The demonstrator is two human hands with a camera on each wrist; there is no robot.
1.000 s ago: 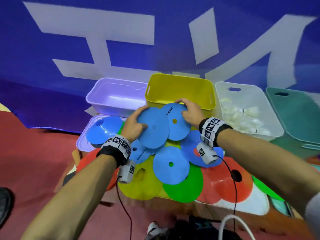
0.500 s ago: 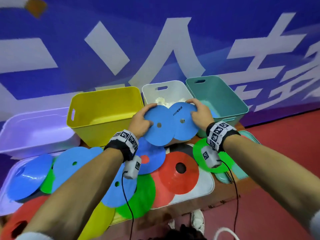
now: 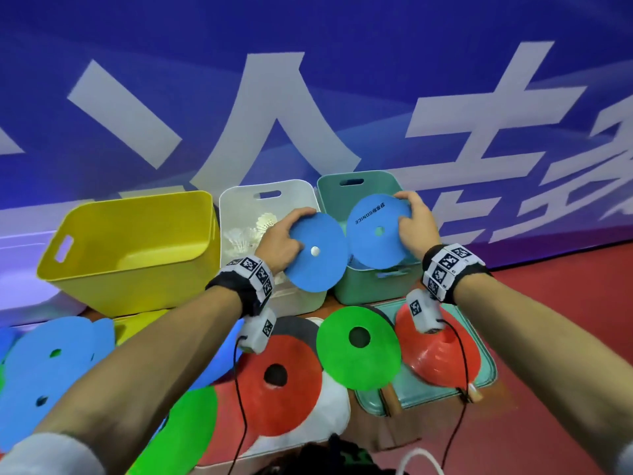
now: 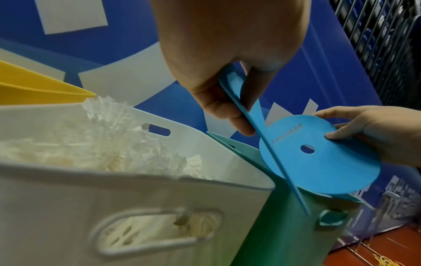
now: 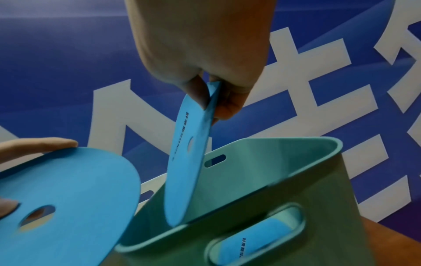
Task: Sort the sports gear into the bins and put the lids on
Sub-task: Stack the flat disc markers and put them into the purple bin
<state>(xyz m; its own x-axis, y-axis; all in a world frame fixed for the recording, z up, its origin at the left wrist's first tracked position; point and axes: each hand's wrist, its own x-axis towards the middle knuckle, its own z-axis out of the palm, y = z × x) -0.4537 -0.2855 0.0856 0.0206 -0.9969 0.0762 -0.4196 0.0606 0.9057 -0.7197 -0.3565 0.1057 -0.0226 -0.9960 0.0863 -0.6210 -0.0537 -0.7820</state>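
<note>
Right hand (image 5: 205, 59) pinches a blue disc (image 5: 189, 162) over the teal bin (image 5: 284, 189); only its wrist view shows another disc (image 5: 255, 239) inside. Left hand (image 3: 279, 240) grips a second disc (image 3: 317, 252) by the shuttlecock bin (image 3: 239, 207).

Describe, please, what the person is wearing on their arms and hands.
Both hands are bare: left hand, right hand. Each wrist carries a black band ringed with white square-patterned marker tags. A small grey camera unit hangs under each wrist, trailing a thin black cable. Light sleeve cuffs show at the upper forearms.

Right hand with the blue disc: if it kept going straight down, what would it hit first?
Probably the inside of the teal bin. The right hand holds its blue disc edge-down over the opening, where another blue disc already lies.
</note>
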